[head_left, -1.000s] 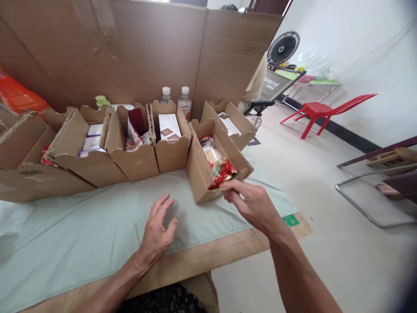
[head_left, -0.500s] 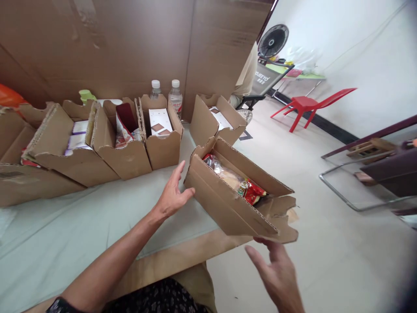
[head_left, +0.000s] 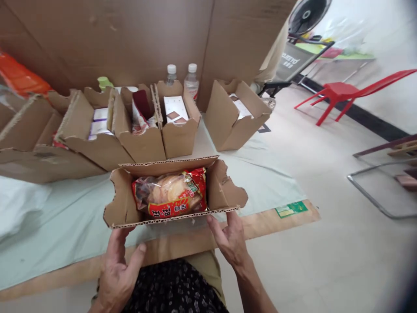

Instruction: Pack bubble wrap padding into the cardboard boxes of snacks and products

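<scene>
An open cardboard box point(head_left: 228, 189) sits crosswise in front of me, its mouth facing up toward me. Inside it lies a clear and red bag of round crackers point(head_left: 172, 191). My left hand point(head_left: 120, 265) has its fingers against the underside of the box's near left part, their tips hidden; its thumb stands apart from the cardboard. At the near right, my right hand point(head_left: 230, 239) holds the box, with its thumb at the lower edge and its fingers partly hidden.
Behind stand several cardboard boxes point(head_left: 180, 143) with packets inside, and another box point(head_left: 224, 130) to their right. Two bottles point(head_left: 191, 82) are by the tall cardboard wall point(head_left: 146, 39). A pale green cloth point(head_left: 260, 174) covers the table. A red chair point(head_left: 342, 91) stands at right.
The box has turned from slanting away on the right to lying crosswise before me. My left hand moved to its near left side, my right hand to its near right. The view shifted.
</scene>
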### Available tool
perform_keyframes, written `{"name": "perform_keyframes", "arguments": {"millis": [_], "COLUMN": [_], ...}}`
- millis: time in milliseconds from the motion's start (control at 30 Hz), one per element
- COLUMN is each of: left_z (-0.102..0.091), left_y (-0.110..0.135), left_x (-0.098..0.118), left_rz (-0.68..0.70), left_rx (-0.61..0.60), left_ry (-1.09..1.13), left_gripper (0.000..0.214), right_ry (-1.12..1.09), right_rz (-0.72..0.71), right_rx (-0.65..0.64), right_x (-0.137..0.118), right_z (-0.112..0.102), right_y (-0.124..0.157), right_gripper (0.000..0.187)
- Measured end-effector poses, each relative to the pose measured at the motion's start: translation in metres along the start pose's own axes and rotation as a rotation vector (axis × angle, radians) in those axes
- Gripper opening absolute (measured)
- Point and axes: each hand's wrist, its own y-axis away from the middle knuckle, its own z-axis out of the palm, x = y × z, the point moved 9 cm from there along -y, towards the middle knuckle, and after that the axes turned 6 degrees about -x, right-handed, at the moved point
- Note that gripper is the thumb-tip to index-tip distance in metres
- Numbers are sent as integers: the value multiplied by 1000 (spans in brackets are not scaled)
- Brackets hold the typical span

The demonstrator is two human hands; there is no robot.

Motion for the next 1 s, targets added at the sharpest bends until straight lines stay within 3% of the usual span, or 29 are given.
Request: {"name": "perform_keyframes", "arguments": {"millis": [133, 333, 433, 700, 833, 1000], "left_z": [-12, 14, 17, 9, 9, 7], "left_y": [2, -16, -28, -87, -103, -113], "left_x": [-17, -10, -4, 4, 2, 13], "left_rz": [-70, -35, 12, 53, 40, 125], "left_rx": [21, -117, -84, 15, 13, 59], "left_ry": [-2, -43, -44, 31, 31, -46], "left_gripper": [59, 40, 37, 54, 53, 71], "right_ry": [0, -38, -81, -147, -169, -232], "right_rz": [-28, 7, 13, -90, -61, -19], "right_rx": [13, 15, 18, -33, -18, -28], "right_x": [-3, 13, 15, 6, 15, 23], "right_z": [6, 10, 17, 51, 61, 66], "right_y": [-3, -8, -26, -90, -94, -94], "right_gripper": [41, 47, 51, 42, 47, 60]}}
